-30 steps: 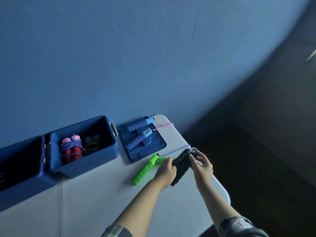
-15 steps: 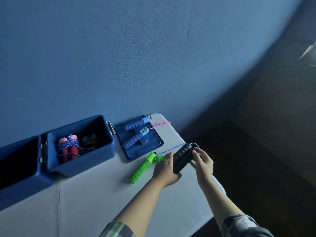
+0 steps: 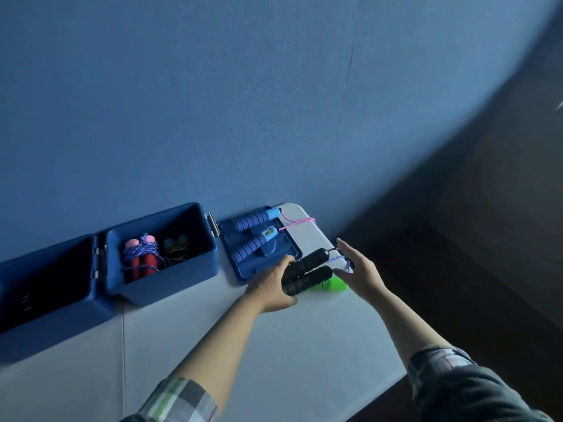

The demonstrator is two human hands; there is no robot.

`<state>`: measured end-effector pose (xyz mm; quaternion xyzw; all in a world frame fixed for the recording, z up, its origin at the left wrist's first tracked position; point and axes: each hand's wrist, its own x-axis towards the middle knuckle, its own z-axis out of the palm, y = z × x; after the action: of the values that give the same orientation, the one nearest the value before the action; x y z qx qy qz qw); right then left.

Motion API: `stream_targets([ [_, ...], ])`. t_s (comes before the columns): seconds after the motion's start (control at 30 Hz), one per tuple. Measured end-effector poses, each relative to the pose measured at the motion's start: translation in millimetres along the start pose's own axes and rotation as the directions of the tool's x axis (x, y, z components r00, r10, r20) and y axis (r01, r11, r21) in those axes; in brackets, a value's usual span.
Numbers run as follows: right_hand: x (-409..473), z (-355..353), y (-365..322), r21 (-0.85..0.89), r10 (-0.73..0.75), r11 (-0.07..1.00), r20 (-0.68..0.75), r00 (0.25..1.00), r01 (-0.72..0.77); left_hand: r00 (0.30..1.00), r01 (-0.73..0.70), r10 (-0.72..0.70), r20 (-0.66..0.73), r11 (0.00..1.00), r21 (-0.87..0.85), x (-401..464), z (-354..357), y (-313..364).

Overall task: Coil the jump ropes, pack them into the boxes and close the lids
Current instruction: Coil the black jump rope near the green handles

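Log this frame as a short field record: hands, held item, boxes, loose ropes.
left hand: gripping the black handles, held side by side
right hand: open, fingers spread, beside the handle ends
right box: open, holds red-handled rope wound in cord, plus a darker bundle
left box: open, contents unclear
lid: flat on table, blue-handled rope on it
green handle: on table, mostly hidden

green handle (image 3: 330, 284) mostly hidden behind black handles (image 3: 306, 271), left box (image 3: 45, 312) cut off
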<state>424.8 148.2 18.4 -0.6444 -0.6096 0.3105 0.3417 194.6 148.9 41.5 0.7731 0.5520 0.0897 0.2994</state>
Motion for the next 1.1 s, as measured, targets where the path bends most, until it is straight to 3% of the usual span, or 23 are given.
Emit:
stream_targets([
  [0.1,-1,4,-2,-0.033,-0.014,0.999,0.097,0.995,0.017,0.999,0.046,-0.046,-0.003,0.995,-0.092,-6,-4,-10],
  [0.27,0,14,-7,-0.146,-0.093,0.984,0.04,0.995,0.098,0.995,0.068,-0.06,0.078,0.991,-0.111,-12,-7,-15],
  [0.37,1,19,-7,-0.22,-0.122,0.966,0.075,0.99,0.136,0.986,0.112,-0.092,0.136,0.984,-0.141,-15,-6,-19],
  [0.53,2,23,-10,-0.217,-0.212,0.951,0.066,0.975,0.222,0.967,0.154,-0.126,0.223,0.982,-0.114,-18,-4,-16],
  [0.8,9,22,-19,-0.166,-0.219,0.962,0.01,0.976,0.218,1.0,0.02,-0.02,0.006,0.995,-0.097,-23,0,-3],
  [1.0,14,18,-23,-0.133,-0.234,0.965,-0.051,0.971,0.225,0.996,-0.084,0.084,0.0,0.996,0.014,-24,-4,6],
  [1.1,17,18,-29,-0.108,-0.171,0.981,-0.057,0.984,0.164,0.995,-0.096,0.097,-0.003,0.993,0.068,-23,-6,8],
])
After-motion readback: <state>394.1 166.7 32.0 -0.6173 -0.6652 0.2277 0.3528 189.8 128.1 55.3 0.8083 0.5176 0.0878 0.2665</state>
